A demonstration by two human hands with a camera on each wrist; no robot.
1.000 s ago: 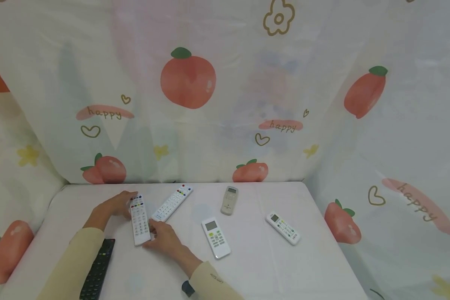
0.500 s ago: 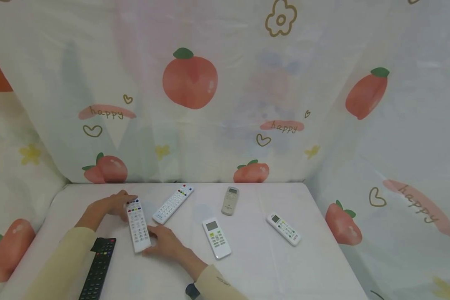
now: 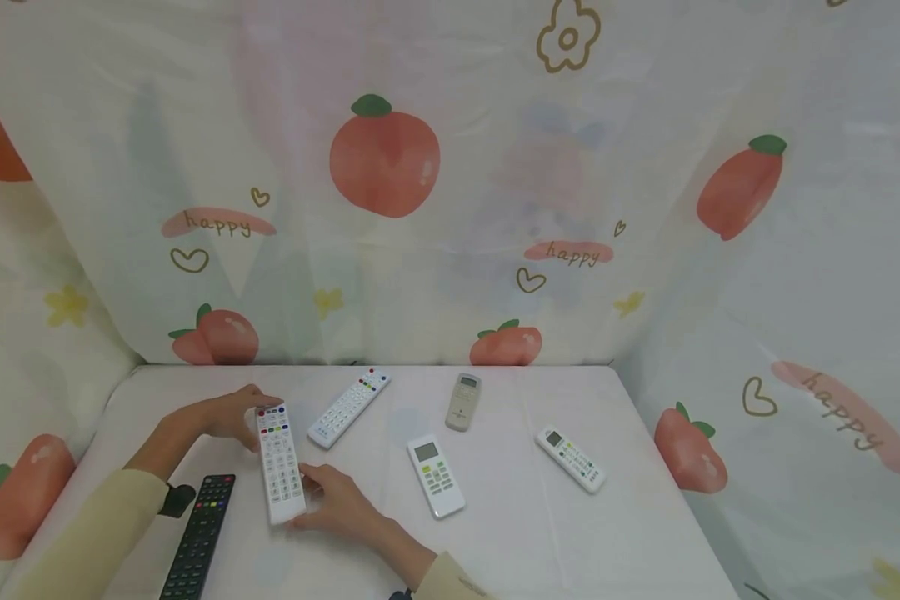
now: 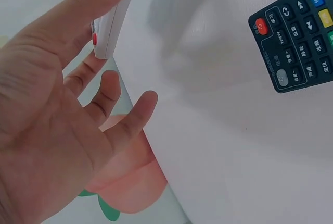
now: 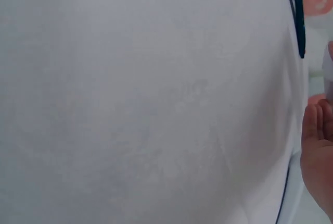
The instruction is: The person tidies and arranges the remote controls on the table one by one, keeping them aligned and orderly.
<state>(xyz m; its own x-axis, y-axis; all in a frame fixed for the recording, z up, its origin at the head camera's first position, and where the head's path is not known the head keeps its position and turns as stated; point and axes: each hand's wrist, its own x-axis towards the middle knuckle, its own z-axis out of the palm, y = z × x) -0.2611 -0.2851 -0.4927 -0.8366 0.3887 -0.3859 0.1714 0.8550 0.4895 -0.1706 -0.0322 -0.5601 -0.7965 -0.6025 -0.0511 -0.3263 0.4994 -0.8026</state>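
A white remote control (image 3: 280, 467) with rows of buttons is between both hands at the left of the table, its button side facing up. My left hand (image 3: 232, 417) pinches its far end; in the left wrist view the left hand (image 4: 62, 94) has its thumb along the edge of the remote (image 4: 110, 31), other fingers spread. At the near end, my right hand (image 3: 341, 506) holds the lower right corner between thumb and fingers. Only part of the right hand (image 5: 320, 156) shows in the right wrist view. A black remote control (image 3: 198, 533) lies left of the held one.
Behind the hands a second white remote (image 3: 348, 408) lies slanted. Further right are a beige remote (image 3: 463, 402), a white remote with a screen (image 3: 436, 477) and a smaller white one (image 3: 571, 459). Printed cloth (image 3: 420, 292) walls the white table (image 3: 540, 533) at back and sides.
Both hands have brought the white remote nearer to me, away from the slanted one behind. The left forearm has shifted left, uncovering more of the black remote. The view has drifted slightly.
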